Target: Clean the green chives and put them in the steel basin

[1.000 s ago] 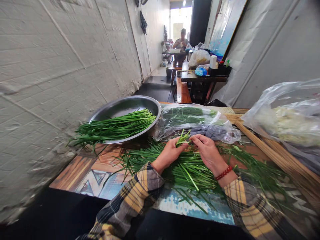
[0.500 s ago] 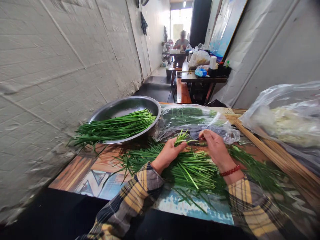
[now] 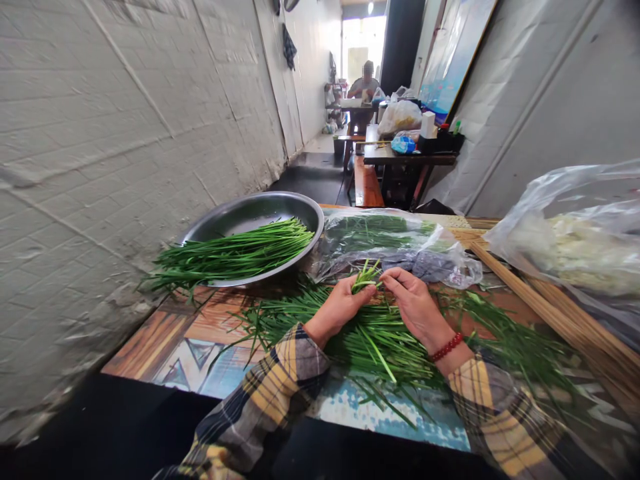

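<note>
A small bunch of garlic chives point(image 3: 367, 275) stands in the grip of my left hand point(image 3: 341, 308), pale stem ends up and to the right. My right hand point(image 3: 417, 308), with a red bead bracelet at the wrist, has its thumb and forefinger pinched together at those stem ends. Below both hands a loose pile of garlic chives point(image 3: 385, 347) spreads over the wood-patterned table point(image 3: 150, 337). More chives point(image 3: 255, 248) lie lined up in a metal basin point(image 3: 215, 230), their leafy tips hanging over its left rim.
Behind my hands lies a clear plastic bag point(image 3: 335, 257) of greens. Scattered green trimmings point(image 3: 515, 333) and long wooden sticks point(image 3: 540, 297) are on the right, beside a bag of pale shreds point(image 3: 590, 243). A wall point(image 3: 100, 167) borders the left. A person point(image 3: 364, 87) sits far back.
My right hand has moved left, from beside the bunch to its stem ends, fingers pinched there. My left hand keeps its hold on the chives, nearly unmoved.
</note>
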The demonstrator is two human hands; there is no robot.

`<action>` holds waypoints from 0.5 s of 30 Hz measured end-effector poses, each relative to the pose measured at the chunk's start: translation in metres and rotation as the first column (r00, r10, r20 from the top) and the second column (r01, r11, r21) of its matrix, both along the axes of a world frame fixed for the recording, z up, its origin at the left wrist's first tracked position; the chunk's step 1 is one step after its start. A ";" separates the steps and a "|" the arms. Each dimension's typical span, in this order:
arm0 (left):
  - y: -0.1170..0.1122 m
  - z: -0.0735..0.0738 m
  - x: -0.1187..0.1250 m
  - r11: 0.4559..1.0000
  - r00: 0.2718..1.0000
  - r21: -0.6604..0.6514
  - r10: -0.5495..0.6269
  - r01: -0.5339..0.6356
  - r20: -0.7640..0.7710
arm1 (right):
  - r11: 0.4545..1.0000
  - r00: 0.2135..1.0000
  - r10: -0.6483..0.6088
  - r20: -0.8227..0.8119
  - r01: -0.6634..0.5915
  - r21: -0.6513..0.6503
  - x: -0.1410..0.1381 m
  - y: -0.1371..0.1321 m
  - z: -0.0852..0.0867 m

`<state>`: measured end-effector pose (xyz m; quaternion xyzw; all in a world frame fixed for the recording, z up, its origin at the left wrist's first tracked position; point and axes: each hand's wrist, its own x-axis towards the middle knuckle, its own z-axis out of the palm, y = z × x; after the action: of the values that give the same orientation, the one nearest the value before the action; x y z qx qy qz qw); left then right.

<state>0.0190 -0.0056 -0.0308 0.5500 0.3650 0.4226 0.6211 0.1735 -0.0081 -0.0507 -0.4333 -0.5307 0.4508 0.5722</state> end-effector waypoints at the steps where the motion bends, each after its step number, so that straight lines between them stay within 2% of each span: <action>1: 0.000 0.000 0.000 1.000 1.000 -0.007 -0.004 0.004 0.000 | 0.999 0.998 0.005 -0.055 -0.007 -0.036 -0.002 0.000 -0.001; 4: 0.001 -0.002 -0.001 1.000 1.000 0.005 -0.006 0.006 -0.031 | 0.994 0.980 -0.034 -0.196 0.014 -0.104 0.001 0.003 0.001; 8: 0.003 -0.004 -0.003 0.999 0.997 0.037 0.013 -0.010 -0.077 | 0.989 0.949 -0.142 -0.282 0.124 -0.083 0.018 0.009 0.008; 12: 0.004 -0.004 -0.003 0.999 0.997 0.008 0.037 -0.037 -0.063 | 0.983 0.963 -0.185 -0.194 0.183 -0.031 0.036 0.013 0.013; 15: 0.004 -0.006 -0.003 0.999 0.999 -0.026 0.034 -0.035 -0.024 | 0.977 0.977 -0.209 -0.043 0.211 0.028 0.044 0.013 0.014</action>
<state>0.0157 -0.0011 -0.0373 0.5401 0.3873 0.4220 0.6166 0.2177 0.0053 -0.0369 -0.4685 -0.4777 0.3878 0.6340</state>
